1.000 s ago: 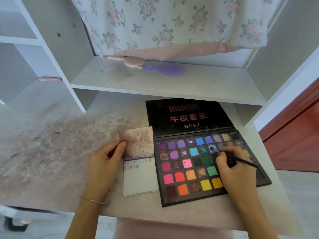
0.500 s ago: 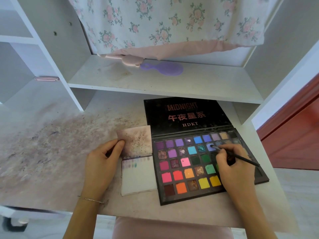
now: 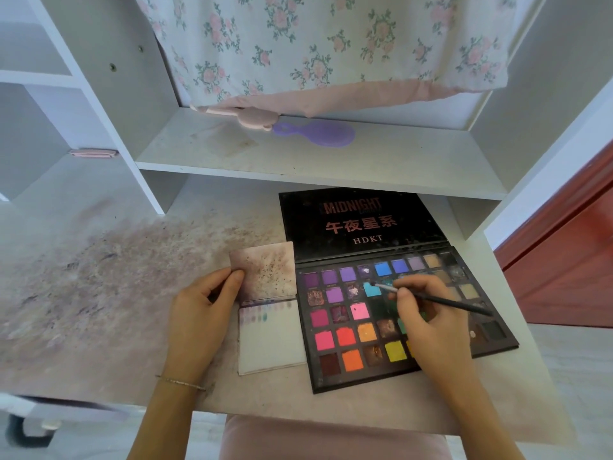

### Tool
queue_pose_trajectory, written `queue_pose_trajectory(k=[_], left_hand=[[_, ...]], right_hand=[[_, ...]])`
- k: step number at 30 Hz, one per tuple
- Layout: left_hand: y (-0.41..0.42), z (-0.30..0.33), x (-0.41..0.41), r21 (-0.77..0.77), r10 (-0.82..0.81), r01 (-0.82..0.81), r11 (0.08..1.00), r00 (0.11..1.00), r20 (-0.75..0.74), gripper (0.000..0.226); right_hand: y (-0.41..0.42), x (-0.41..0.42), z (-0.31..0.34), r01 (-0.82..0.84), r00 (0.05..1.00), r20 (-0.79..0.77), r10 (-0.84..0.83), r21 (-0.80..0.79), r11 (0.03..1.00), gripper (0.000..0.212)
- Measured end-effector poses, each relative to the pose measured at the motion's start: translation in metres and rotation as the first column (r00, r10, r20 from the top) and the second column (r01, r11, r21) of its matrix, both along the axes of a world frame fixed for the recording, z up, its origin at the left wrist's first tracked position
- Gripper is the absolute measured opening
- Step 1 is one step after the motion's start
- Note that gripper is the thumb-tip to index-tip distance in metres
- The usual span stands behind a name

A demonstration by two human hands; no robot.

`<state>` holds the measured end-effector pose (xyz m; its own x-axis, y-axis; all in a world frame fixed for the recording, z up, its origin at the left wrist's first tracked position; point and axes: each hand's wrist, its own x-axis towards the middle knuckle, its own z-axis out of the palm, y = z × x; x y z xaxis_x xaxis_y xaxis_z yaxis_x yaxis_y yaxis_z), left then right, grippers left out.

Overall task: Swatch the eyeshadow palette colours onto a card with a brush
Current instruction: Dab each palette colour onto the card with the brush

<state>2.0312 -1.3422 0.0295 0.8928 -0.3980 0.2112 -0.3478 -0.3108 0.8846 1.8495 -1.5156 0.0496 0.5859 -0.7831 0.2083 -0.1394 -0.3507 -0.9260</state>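
**Now loaded brush, card waiting to the left**

Right now the right hand (image 3: 431, 323) is the working grip: its fingers pinch a thin black-handled makeup brush (image 3: 441, 298), whose long axis runs from the handle end out to the right, up and leftward to a pale tip over the turquoise pan (image 3: 371, 289); touching or just above, I cannot tell. That pan sits in the open black eyeshadow palette (image 3: 335, 383), directly under this grip. The white swatch card (image 3: 270, 340) lies just left of the palette, touching its edge, with a short row of faint swatches along its top. The left hand (image 3: 202, 313) pinches the stained upper sheet (image 3: 265, 267) above it, thumb on its near left corner. Likely next: carry the tip left across the palette to the row's free end. Both lie on a powder-smudged pale bench (image 3: 99, 293), beneath a white shelf (image 3: 298, 167) holding a purple hairbrush (image 3: 318, 134).
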Motion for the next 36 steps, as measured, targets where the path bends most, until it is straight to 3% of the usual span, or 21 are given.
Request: queue_pose_trajectory(k=[4,10,15,28,36], left_hand=[[0.001,0.0,0.0,-0.011,-0.016,0.016,1.0,1.0,0.001,0.019],[0.002,0.001,0.0,-0.014,-0.04,0.04,0.999,0.999,0.004,0.019],[0.002,0.002,0.0,-0.013,-0.037,0.037,0.999,0.999,0.008,0.029],[0.003,-0.003,0.002,-0.014,-0.033,0.033,0.999,0.999,-0.001,0.014],[0.002,-0.002,0.001,-0.019,-0.025,0.025,1.0,0.999,-0.02,0.019]], right_hand=[[0.02,0.017,-0.002,-0.141,0.989,-0.035,0.144,0.07,0.988,0.027],[0.047,0.042,0.001,-0.312,0.946,-0.081,0.314,0.043,0.949,0.021],[0.053,0.056,0.001,-0.343,0.928,-0.129,0.35,0.079,0.936,0.017],[0.052,0.058,-0.001,-0.352,0.919,-0.164,0.359,0.072,0.933,0.018],[0.052,0.058,-0.001,-0.371,0.908,-0.19,0.375,0.057,0.927,0.026]])
